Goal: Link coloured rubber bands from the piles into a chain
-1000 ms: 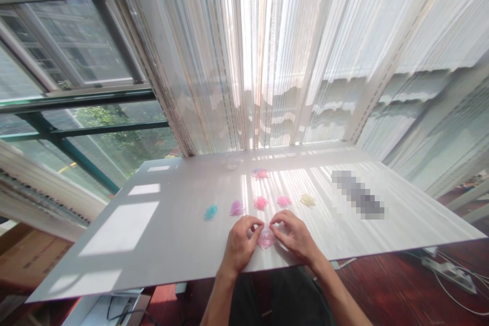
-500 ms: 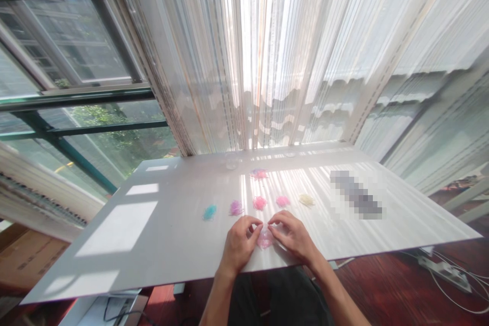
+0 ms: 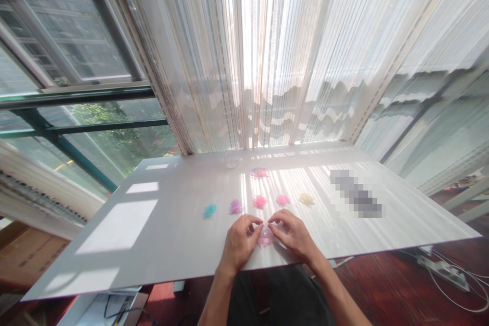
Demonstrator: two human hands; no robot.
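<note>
Near the front edge of the table, my left hand (image 3: 241, 240) and my right hand (image 3: 291, 234) face each other, thumb and forefinger of each pinched together. Between them is a small see-through packet (image 3: 264, 238) with pink in it; my fingertips close on its top edge, and the exact grip is too small to make out. Just beyond lie small heaps of what look like thin rubber bands: a teal heap (image 3: 210, 211), a purple heap (image 3: 236, 207), a red-pink heap (image 3: 260, 201), a pink heap (image 3: 283, 199) and a pale yellow heap (image 3: 306, 198). Farther back sits a mixed pink and blue heap (image 3: 260, 173).
The white table (image 3: 171, 244) carries strips of sunlight. A clear container (image 3: 231, 161) stands near its back edge, and a blurred-out dark object (image 3: 357, 193) lies at the right. Behind hang sheer curtains (image 3: 267, 61). A power strip (image 3: 445, 271) with cables is on the floor.
</note>
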